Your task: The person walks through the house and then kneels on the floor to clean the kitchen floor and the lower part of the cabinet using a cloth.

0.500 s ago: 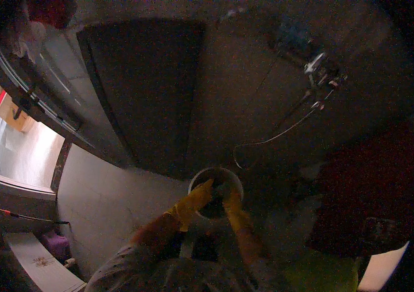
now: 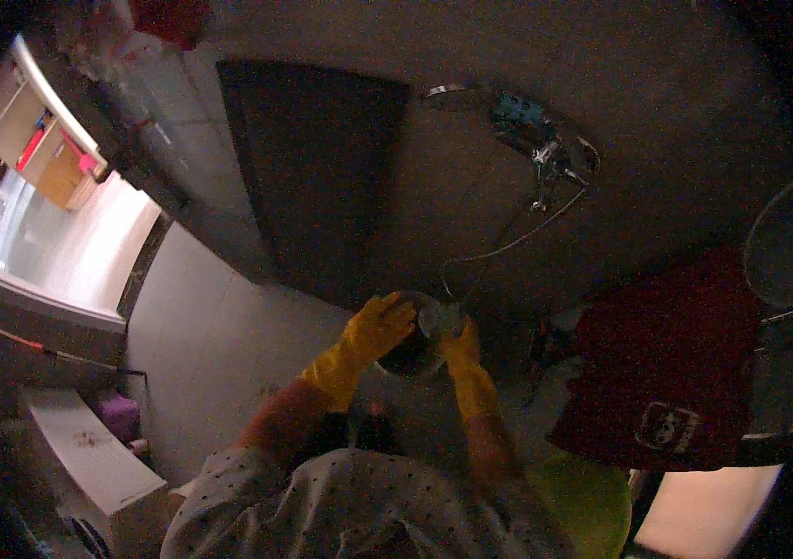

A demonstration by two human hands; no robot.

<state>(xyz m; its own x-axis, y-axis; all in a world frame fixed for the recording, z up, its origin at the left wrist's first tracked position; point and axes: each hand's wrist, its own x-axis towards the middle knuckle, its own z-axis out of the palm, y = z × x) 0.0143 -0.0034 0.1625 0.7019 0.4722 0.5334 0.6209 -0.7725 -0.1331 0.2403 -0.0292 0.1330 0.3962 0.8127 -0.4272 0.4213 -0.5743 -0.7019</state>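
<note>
Both hands wear yellow rubber gloves. In front of my body, low in the dim room, is a round bucket [image 2: 412, 371] with a dark inside. My left hand [image 2: 383, 324] lies over its left side, fingers stretched toward the middle. On the right side, my right hand [image 2: 460, 343] has its fingers closed around a pale greyish bundle [image 2: 439, 320], which looks like a wet cloth. The bundle is above the bucket's far rim, close to my left fingertips. Darkness and grain hide finer detail.
A tall dark panel [image 2: 322, 177] stands ahead. Right of it, a chrome shower mixer [image 2: 547, 163] hangs on the wall with a thin hose [image 2: 508, 250]. A dark red cloth [image 2: 666, 363] hangs at right above something lime green [image 2: 587, 508]. A bright doorway [image 2: 70, 214] opens left, near a white box [image 2: 89, 447].
Both hands have risen from inside the bucket to its rim, and the pale bundle now shows in my right hand. The view has shifted, bringing the wall mixer lower and further left.
</note>
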